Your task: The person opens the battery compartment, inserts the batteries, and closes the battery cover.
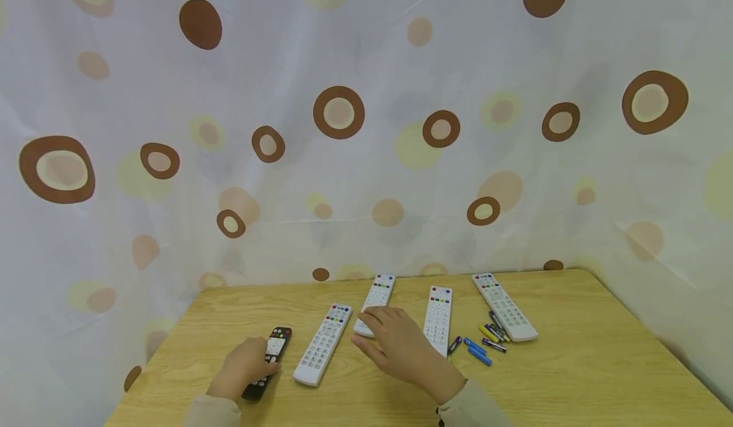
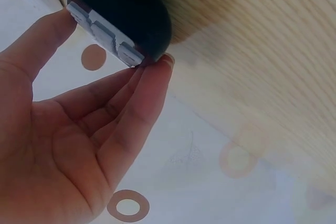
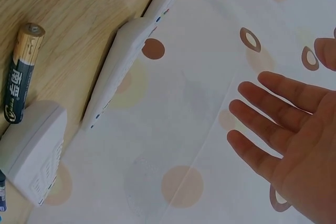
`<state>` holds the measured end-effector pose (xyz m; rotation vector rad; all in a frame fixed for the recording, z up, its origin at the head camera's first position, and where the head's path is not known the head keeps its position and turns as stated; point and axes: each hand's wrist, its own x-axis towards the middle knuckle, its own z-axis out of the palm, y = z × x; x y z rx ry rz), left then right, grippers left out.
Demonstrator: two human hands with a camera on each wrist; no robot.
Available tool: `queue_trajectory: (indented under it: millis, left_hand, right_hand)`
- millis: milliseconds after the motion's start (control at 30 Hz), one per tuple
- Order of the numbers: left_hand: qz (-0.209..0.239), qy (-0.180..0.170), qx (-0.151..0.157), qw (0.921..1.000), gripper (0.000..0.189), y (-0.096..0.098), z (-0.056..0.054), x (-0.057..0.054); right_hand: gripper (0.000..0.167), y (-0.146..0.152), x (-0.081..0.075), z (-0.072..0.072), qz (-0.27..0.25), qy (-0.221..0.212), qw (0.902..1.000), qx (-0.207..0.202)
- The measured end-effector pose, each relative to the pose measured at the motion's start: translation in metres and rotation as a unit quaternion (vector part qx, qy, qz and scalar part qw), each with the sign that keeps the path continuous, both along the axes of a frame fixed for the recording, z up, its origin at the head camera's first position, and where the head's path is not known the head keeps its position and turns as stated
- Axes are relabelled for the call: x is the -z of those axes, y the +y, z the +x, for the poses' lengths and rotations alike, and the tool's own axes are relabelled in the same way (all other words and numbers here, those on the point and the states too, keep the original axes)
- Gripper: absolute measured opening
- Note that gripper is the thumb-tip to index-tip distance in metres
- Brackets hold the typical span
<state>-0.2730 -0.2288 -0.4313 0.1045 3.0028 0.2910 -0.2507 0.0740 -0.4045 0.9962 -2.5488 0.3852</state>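
At the left of the head view my left hand (image 1: 243,366) holds a black remote control (image 1: 277,345) by its sides. In the left wrist view the thumb and fingers pinch the remote's dark end (image 2: 123,11), beside its pale buttons. My right hand (image 1: 403,347) hovers over the table with nothing in it. Its fingers (image 3: 281,142) are extended and slightly spread in the right wrist view. In the head view it partly covers the lower end of a white remote control (image 1: 378,296). Another white remote (image 1: 438,315) lies just right of this hand.
Between the hands lies one white remote (image 1: 323,344), and another (image 1: 506,306) is at the right. Several batteries (image 1: 480,356) are scattered near it; one battery (image 3: 22,72) shows closely in the right wrist view. A patterned cloth (image 1: 366,179) hangs behind the wooden table (image 1: 595,350).
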Motion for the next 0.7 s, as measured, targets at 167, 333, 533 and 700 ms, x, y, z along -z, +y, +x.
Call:
queue_trajectory:
  millis: [167,333,533,700]
  left_hand:
    - [-0.002,0.007,0.005,1.0000,0.037,0.001,0.001,-0.003]
    - [-0.004,0.002,0.008,1.0000,0.038,0.002,0.001,-0.004]
    - [-0.007,0.015,0.012,0.9998,0.035,0.002,-0.001,-0.001]
    - [-0.007,0.023,0.013,0.9996,0.031,0.000,-0.002,0.002]
  right_hand:
    - [0.049,0.003,-0.001,0.001,0.002,-0.003,1.0000,0.002]
    - [0.051,0.006,-0.001,0.002,0.008,-0.006,0.9999,0.007]
    - [0.050,0.010,-0.001,0.003,0.011,-0.014,0.9998,0.010]
    - [0.049,0.012,0.000,0.003,0.011,-0.015,0.9998,0.010]
